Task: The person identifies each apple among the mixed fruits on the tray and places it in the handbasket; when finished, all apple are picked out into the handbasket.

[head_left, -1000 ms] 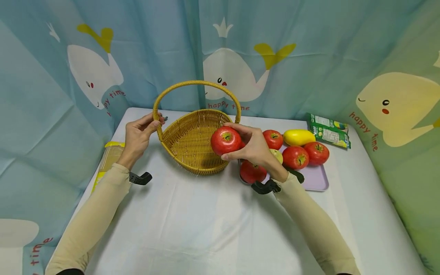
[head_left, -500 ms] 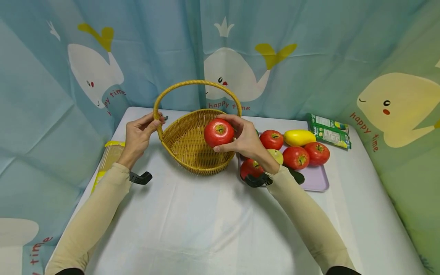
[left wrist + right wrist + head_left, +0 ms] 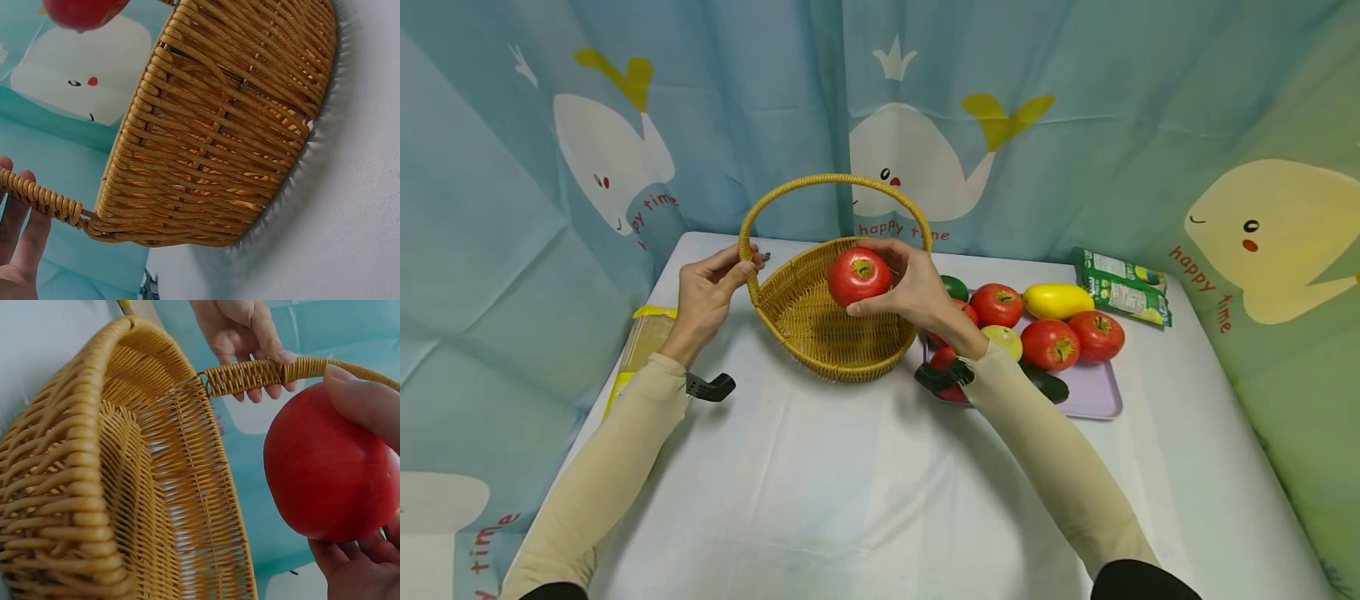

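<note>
A golden-brown wicker basket (image 3: 844, 372) with a tall arched handle (image 3: 835, 179) stands on the white table. My left hand (image 3: 702, 296) grips the handle near its left foot; the left wrist view shows those fingers (image 3: 39, 234) behind the wrapped cane. With thumb and fingers on its sides, my right hand (image 3: 921, 292) holds a red apple (image 3: 854, 279) above the basket's opening. In the right wrist view, that apple (image 3: 328, 465) is beside the basket's rim (image 3: 90, 462). No fruit shows inside the basket, though the apple and right hand hide part of it.
A lilac tray (image 3: 1097, 396) at the right holds several red apples (image 3: 1049, 345), a yellow oval fruit (image 3: 1058, 301), a pale green round fruit (image 3: 1004, 340) and dark green produce (image 3: 1047, 383). Green packets (image 3: 1123, 287) lie behind it. A yellow-edged clear package (image 3: 646, 342) lies at left.
My right hand has carried the apple leftward and slightly up, from the basket's right side to over its middle. The left hand keeps its grip on the handle.
</note>
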